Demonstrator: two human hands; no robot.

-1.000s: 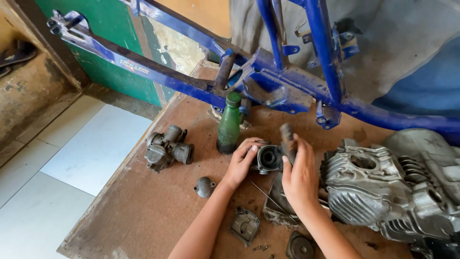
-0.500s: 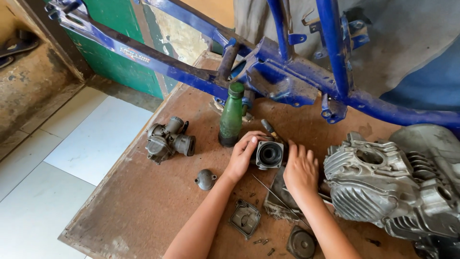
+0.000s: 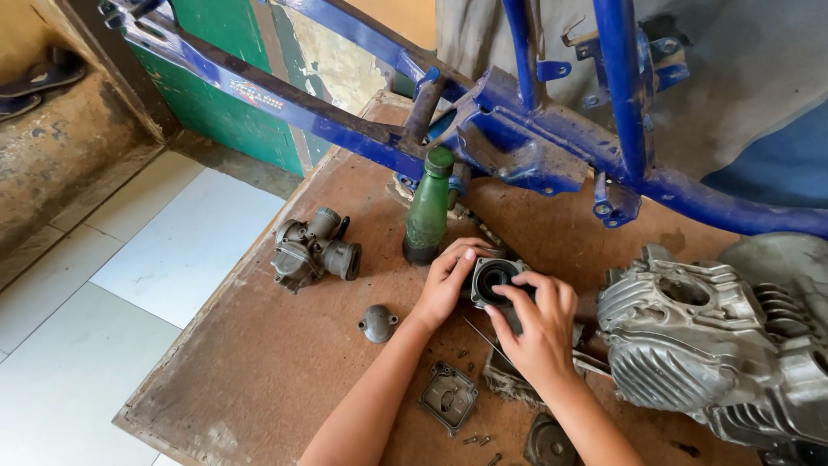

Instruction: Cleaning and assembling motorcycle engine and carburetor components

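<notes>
My left hand [image 3: 448, 280] grips the left side of a small dark metal carburetor body [image 3: 494, 278] with a round bore facing up. My right hand [image 3: 539, 328] rests on its right side, with fingers curled over the bore's rim. The part sits just above a brown wooden board [image 3: 259, 362]. A green glass bottle [image 3: 428, 207] stands upright right behind my left hand. A grey finned engine block [image 3: 699, 345] lies to the right of my right hand.
A second carburetor [image 3: 310, 248] lies on the board at the left. A small domed cap [image 3: 378, 323], a square cover plate [image 3: 448, 397], a round part [image 3: 548, 442] and loose screws lie near my forearms. A blue motorcycle frame [image 3: 535, 138] spans the back. White floor tiles [image 3: 103, 293] lie left.
My right hand has put down the dark rod-like piece it held upright and has come onto the carburetor body. The left hand has stayed on the part.
</notes>
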